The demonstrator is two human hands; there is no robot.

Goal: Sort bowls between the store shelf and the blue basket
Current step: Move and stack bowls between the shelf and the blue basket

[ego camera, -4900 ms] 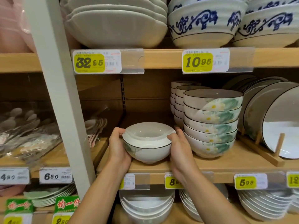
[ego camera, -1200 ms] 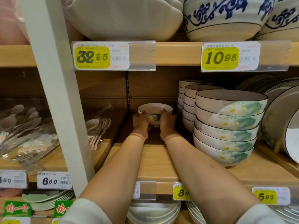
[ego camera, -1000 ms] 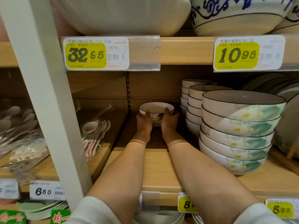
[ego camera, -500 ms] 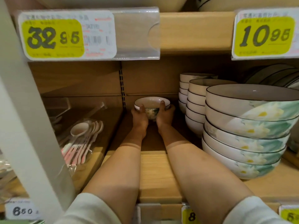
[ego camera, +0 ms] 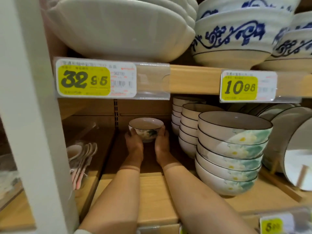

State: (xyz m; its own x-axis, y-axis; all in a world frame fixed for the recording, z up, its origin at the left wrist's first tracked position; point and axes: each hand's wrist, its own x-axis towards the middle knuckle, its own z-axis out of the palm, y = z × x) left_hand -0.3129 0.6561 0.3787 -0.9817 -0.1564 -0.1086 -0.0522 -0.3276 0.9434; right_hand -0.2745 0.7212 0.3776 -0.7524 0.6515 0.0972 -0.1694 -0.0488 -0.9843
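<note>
A small white bowl (ego camera: 146, 128) with a dark rim and a green flower print sits deep at the back of the wooden shelf (ego camera: 152, 196). My left hand (ego camera: 134, 144) cups its left side and my right hand (ego camera: 161, 143) cups its right side, thumbs up against the wall of the bowl. Both forearms reach far into the shelf. Right of the bowl stand a stack of matching large flowered bowls (ego camera: 231, 152) and stacks of smaller bowls (ego camera: 188, 125) behind it. The blue basket is out of view.
A white upright post (ego camera: 32, 115) borders the left. Bagged ceramic spoons (ego camera: 81, 159) lie in the left bay. Plates (ego camera: 290, 146) lean in a wooden rack at right. White dishes (ego camera: 121, 27) and blue-patterned bowls (ego camera: 236, 31) fill the upper shelf, with price tags on its edge.
Since 4.9 s ago both hands pushed the small bowl from the shelf front to the back. In the last second the hands stay on it; the camera has pulled back and up a little.
</note>
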